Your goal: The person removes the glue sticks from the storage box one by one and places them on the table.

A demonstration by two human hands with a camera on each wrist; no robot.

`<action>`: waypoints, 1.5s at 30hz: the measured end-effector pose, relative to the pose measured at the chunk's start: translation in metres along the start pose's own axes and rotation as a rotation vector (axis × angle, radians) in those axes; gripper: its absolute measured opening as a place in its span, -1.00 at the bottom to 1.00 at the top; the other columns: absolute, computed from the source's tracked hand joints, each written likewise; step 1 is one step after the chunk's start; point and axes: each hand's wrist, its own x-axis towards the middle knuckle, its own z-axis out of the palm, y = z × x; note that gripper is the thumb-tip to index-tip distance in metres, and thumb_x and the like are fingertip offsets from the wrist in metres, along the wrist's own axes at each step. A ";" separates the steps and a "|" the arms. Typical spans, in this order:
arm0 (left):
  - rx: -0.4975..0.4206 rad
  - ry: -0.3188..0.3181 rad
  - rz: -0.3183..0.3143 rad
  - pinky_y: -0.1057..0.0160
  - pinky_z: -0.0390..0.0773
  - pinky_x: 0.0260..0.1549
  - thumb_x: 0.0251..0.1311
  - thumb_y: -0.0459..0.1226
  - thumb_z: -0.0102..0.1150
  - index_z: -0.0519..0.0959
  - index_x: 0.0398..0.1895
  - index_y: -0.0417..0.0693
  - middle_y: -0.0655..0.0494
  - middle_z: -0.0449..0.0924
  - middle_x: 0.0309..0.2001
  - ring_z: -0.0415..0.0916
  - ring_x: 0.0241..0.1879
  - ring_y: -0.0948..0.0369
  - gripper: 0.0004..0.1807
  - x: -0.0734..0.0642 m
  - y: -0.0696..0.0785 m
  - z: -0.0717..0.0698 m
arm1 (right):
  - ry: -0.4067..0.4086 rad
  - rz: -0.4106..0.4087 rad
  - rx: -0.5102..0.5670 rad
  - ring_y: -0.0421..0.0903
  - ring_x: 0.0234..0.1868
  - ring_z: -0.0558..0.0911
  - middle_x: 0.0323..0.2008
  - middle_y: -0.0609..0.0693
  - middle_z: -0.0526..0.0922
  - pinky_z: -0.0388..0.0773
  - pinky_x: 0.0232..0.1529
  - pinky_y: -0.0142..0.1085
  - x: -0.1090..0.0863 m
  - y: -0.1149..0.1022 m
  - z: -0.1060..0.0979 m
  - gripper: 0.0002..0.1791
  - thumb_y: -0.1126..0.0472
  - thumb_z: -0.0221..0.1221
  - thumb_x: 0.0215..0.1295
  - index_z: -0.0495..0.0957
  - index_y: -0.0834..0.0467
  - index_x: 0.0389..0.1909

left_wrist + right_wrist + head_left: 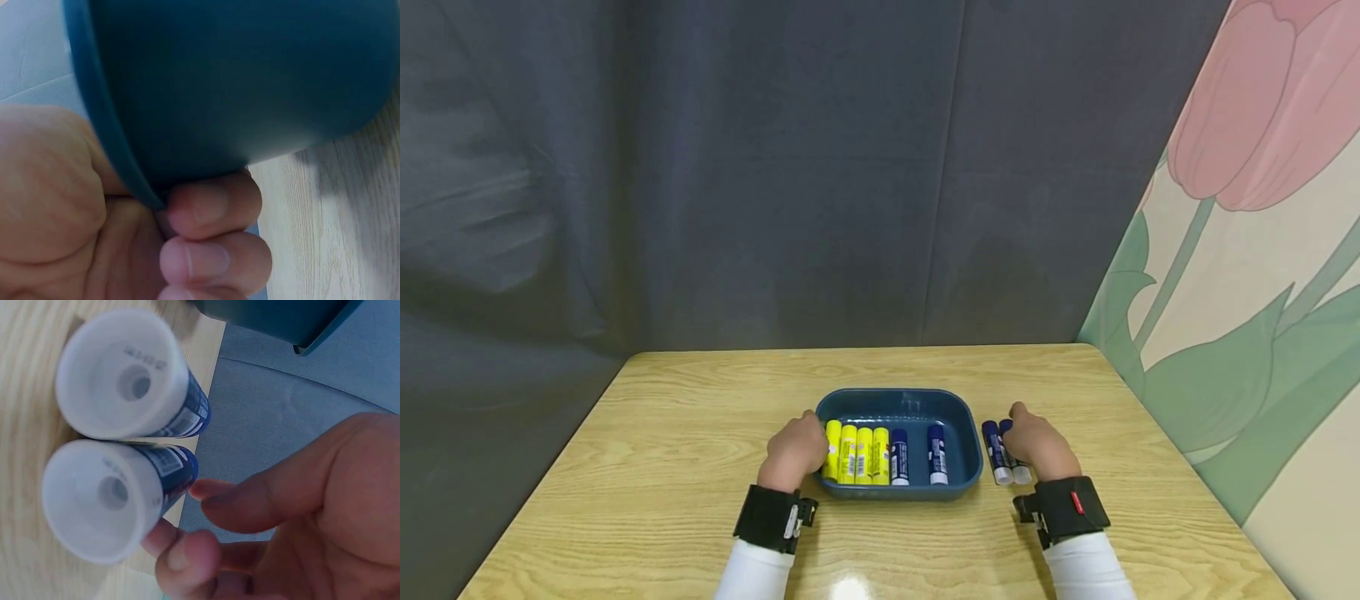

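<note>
A blue tray (pixel 917 492) stands on the table, and my left hand (pixel 797 450) grips its left side, fingertips curled against the outer wall in the left wrist view. Inside, several yellow glue sticks (pixel 864 456) lie side by side at the left. Two dark blue glue sticks, a nearer one (pixel 899 457) and one farther right (pixel 937 454), lie beside them. To the tray's right, two more blue glue sticks (pixel 128 375) (pixel 103 500) lie together on the table. My right hand (pixel 1037 442) is over the right-hand one, fingertips at its side and thumb apart from it.
The wooden table (pixel 700 467) reaches back to a dark grey curtain (pixel 790 183). A wall with painted tulips (pixel 1262 333) stands along the right side. Black wrist straps (pixel 766 518) are on both arms.
</note>
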 end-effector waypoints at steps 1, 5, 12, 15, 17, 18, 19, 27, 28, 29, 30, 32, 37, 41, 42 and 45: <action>0.000 -0.002 -0.001 0.17 0.46 -0.45 0.44 -0.28 -0.01 0.35 0.21 -0.42 -0.10 0.48 -0.37 0.48 -0.41 0.08 -0.58 0.000 0.000 0.000 | 0.000 -0.001 0.000 0.16 -0.19 0.56 0.00 0.45 0.53 0.52 -0.17 0.06 0.000 0.000 0.000 -0.46 0.32 -0.04 0.38 0.18 0.42 0.33; -0.001 -0.005 -0.005 0.16 0.47 -0.44 0.43 -0.29 -0.02 0.36 0.19 -0.41 -0.10 0.48 -0.36 0.48 -0.41 0.08 -0.60 0.000 0.001 -0.001 | 0.003 -0.008 0.010 0.17 -0.18 0.57 -0.01 0.46 0.53 0.53 -0.16 0.08 -0.001 0.000 -0.001 -0.47 0.31 -0.06 0.40 0.17 0.43 0.33; -0.007 -0.005 -0.002 0.15 0.48 -0.44 0.43 -0.30 -0.01 0.37 0.19 -0.42 -0.10 0.49 -0.36 0.49 -0.41 0.07 -0.60 -0.001 0.001 -0.002 | 0.008 -0.013 0.000 0.18 -0.15 0.57 0.02 0.50 0.51 0.52 -0.14 0.09 -0.002 0.001 -0.003 -0.45 0.31 -0.07 0.40 0.14 0.45 0.34; -0.008 -0.007 -0.002 0.16 0.48 -0.45 0.43 -0.30 -0.01 0.36 0.20 -0.42 -0.10 0.49 -0.36 0.49 -0.42 0.08 -0.60 -0.001 0.001 -0.002 | 0.004 -0.008 -0.009 0.19 -0.14 0.57 0.05 0.53 0.49 0.52 -0.13 0.10 -0.002 0.001 -0.003 -0.43 0.31 -0.06 0.40 0.11 0.47 0.36; -0.009 -0.009 -0.005 0.16 0.47 -0.45 0.43 -0.30 -0.01 0.36 0.20 -0.42 -0.10 0.48 -0.36 0.48 -0.42 0.08 -0.60 -0.002 0.001 -0.001 | 0.002 -0.009 -0.010 0.19 -0.15 0.56 0.05 0.54 0.48 0.52 -0.14 0.09 -0.002 0.001 -0.003 -0.42 0.31 -0.07 0.40 0.10 0.49 0.36; -0.009 -0.009 -0.006 0.16 0.47 -0.45 0.44 -0.30 -0.01 0.36 0.20 -0.42 -0.10 0.48 -0.36 0.48 -0.42 0.08 -0.60 -0.002 0.001 -0.001 | 0.002 -0.010 -0.010 0.18 -0.16 0.56 0.05 0.54 0.49 0.52 -0.15 0.08 -0.002 0.002 -0.003 -0.42 0.31 -0.07 0.40 0.10 0.50 0.35; -0.008 -0.008 -0.006 0.16 0.47 -0.45 0.44 -0.29 -0.02 0.36 0.20 -0.42 -0.10 0.48 -0.36 0.48 -0.42 0.08 -0.60 -0.001 0.001 -0.001 | 0.003 -0.011 -0.008 0.18 -0.17 0.56 0.03 0.53 0.49 0.52 -0.16 0.07 -0.003 0.002 -0.004 -0.43 0.31 -0.07 0.40 0.10 0.51 0.34; -0.003 -0.005 -0.005 0.16 0.46 -0.45 0.44 -0.30 -0.02 0.37 0.19 -0.42 -0.10 0.48 -0.36 0.48 -0.41 0.08 -0.61 0.001 0.001 -0.001 | 0.034 -0.032 0.001 0.22 -0.14 0.60 0.01 0.54 0.51 0.53 -0.11 0.15 -0.005 0.001 -0.006 -0.44 0.31 -0.08 0.40 0.10 0.55 0.31; -0.004 -0.006 -0.005 0.16 0.46 -0.45 0.44 -0.30 -0.02 0.36 0.20 -0.42 -0.10 0.48 -0.36 0.48 -0.41 0.07 -0.60 0.001 0.001 -0.001 | 0.035 -0.030 0.003 0.22 -0.14 0.60 0.01 0.54 0.51 0.53 -0.12 0.15 -0.005 0.000 -0.007 -0.44 0.31 -0.08 0.40 0.10 0.55 0.31; -0.004 -0.006 -0.006 0.16 0.46 -0.45 0.44 -0.30 -0.02 0.36 0.20 -0.42 -0.10 0.48 -0.36 0.48 -0.41 0.07 -0.60 0.001 0.001 -0.001 | 0.037 -0.029 0.002 0.22 -0.14 0.60 0.00 0.54 0.51 0.53 -0.12 0.15 -0.005 0.000 -0.008 -0.44 0.31 -0.07 0.40 0.10 0.55 0.31; -0.004 -0.007 -0.006 0.16 0.45 -0.44 0.44 -0.30 -0.03 0.36 0.20 -0.42 -0.10 0.48 -0.36 0.47 -0.41 0.07 -0.60 0.001 0.000 -0.001 | 0.038 -0.028 0.002 0.21 -0.16 0.60 -0.01 0.52 0.52 0.53 -0.13 0.15 -0.006 -0.001 -0.008 -0.44 0.30 -0.07 0.39 0.11 0.55 0.30; -0.004 -0.011 -0.009 0.16 0.46 -0.44 0.44 -0.30 -0.02 0.36 0.21 -0.42 -0.10 0.48 -0.35 0.47 -0.41 0.07 -0.60 0.001 0.000 -0.001 | 0.039 -0.025 0.001 0.19 -0.19 0.58 -0.04 0.50 0.53 0.53 -0.16 0.12 -0.006 -0.002 -0.009 -0.43 0.30 -0.07 0.39 0.10 0.55 0.30; 0.002 -0.010 -0.012 0.15 0.46 -0.43 0.43 -0.30 -0.02 0.36 0.21 -0.42 -0.11 0.48 -0.34 0.47 -0.40 0.07 -0.60 0.001 0.000 0.000 | 0.047 -0.032 0.004 0.17 -0.22 0.58 -0.06 0.47 0.54 0.52 -0.20 0.09 -0.007 -0.004 -0.011 -0.42 0.30 -0.07 0.38 0.10 0.53 0.32; 0.001 -0.005 -0.009 0.14 0.46 -0.42 0.44 -0.30 -0.03 0.36 0.20 -0.42 -0.11 0.48 -0.35 0.47 -0.40 0.07 -0.60 0.002 0.000 0.000 | 0.056 -0.031 -0.002 0.17 -0.21 0.59 -0.06 0.47 0.55 0.53 -0.20 0.10 -0.006 -0.004 -0.010 -0.43 0.30 -0.06 0.38 0.12 0.52 0.31; 0.002 -0.005 -0.009 0.14 0.46 -0.42 0.44 -0.29 -0.03 0.36 0.21 -0.42 -0.10 0.48 -0.35 0.47 -0.40 0.07 -0.60 0.002 -0.001 0.000 | 0.056 -0.028 -0.005 0.17 -0.21 0.59 -0.05 0.47 0.55 0.53 -0.20 0.11 -0.006 -0.004 -0.010 -0.43 0.30 -0.06 0.38 0.12 0.52 0.32; 0.004 -0.005 -0.010 0.14 0.45 -0.42 0.45 -0.28 -0.04 0.35 0.22 -0.42 -0.10 0.48 -0.35 0.47 -0.41 0.07 -0.58 0.002 0.000 0.000 | 0.057 -0.021 -0.009 0.18 -0.21 0.59 -0.03 0.48 0.54 0.53 -0.20 0.10 -0.005 -0.004 -0.009 -0.42 0.30 -0.05 0.37 0.12 0.52 0.32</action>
